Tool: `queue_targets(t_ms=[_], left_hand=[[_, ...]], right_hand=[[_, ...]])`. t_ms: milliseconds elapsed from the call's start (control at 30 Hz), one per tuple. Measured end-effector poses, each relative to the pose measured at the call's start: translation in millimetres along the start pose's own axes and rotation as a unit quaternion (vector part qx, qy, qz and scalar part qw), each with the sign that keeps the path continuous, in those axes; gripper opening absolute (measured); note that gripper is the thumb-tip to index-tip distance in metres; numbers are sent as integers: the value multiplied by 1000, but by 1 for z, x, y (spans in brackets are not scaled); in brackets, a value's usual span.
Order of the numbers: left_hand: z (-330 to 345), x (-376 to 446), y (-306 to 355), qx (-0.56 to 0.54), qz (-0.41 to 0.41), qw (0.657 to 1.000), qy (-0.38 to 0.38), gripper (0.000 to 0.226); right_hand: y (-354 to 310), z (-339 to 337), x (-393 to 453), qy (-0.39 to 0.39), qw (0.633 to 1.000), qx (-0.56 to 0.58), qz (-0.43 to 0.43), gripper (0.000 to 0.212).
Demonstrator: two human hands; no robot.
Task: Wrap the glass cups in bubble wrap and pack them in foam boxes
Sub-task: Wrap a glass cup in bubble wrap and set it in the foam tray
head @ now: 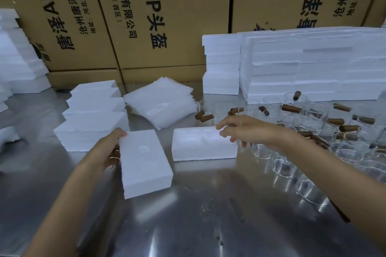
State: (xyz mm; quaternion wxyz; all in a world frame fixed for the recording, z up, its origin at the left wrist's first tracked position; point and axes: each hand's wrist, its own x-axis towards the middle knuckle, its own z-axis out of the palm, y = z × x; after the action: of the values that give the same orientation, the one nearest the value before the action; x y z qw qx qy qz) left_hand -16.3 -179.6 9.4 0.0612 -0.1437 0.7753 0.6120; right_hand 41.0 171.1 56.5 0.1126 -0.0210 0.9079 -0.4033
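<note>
Nearest, the left hand (108, 150) grips a foam piece (144, 162) on the desk (198, 215); right hand (240, 129), fingers spread, hovers over another foam box (202, 146); glass cups (309, 131) stand unwrapped rightward, bubble wrap (160, 102) untouched; packing looks barely begun.

A packing warehouse: printed cardboard cartons (146, 16) behind a steel table (188, 225), foam stacks (313, 64).

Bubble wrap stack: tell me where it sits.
The bubble wrap stack lies mid-table in the head view, between the foam stack on the left and the glass cups on the right.
</note>
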Motion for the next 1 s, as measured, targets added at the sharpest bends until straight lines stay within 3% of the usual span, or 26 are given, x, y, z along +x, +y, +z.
queue_targets(t_ms=[100, 233, 367, 433, 500, 700, 867, 1000], left_hand=[[1, 13, 7, 138, -16, 990, -22, 28], [15, 27, 17, 296, 53, 954, -12, 24], [38, 21, 16, 454, 78, 887, -12, 71], [56, 16, 13, 497, 100, 861, -32, 80], [68, 15, 10, 516, 111, 848, -43, 79], [71, 30, 14, 498, 134, 856, -28, 59], [79, 30, 1, 549, 154, 822, -14, 89], [78, 44, 0, 529, 198, 825, -15, 72]], right_hand=[[8, 5, 8, -16, 999, -48, 1, 26], [25, 18, 19, 8, 986, -163, -46, 25], [38, 25, 23, 76, 973, -197, -91, 11], [41, 27, 26, 96, 972, -188, -99, 11], [43, 27, 27, 104, 974, -177, -96, 11], [44, 28, 26, 112, 974, -173, -93, 13], [43, 34, 21, 122, 974, -171, -86, 11], [41, 31, 18, 117, 980, -138, -86, 11]])
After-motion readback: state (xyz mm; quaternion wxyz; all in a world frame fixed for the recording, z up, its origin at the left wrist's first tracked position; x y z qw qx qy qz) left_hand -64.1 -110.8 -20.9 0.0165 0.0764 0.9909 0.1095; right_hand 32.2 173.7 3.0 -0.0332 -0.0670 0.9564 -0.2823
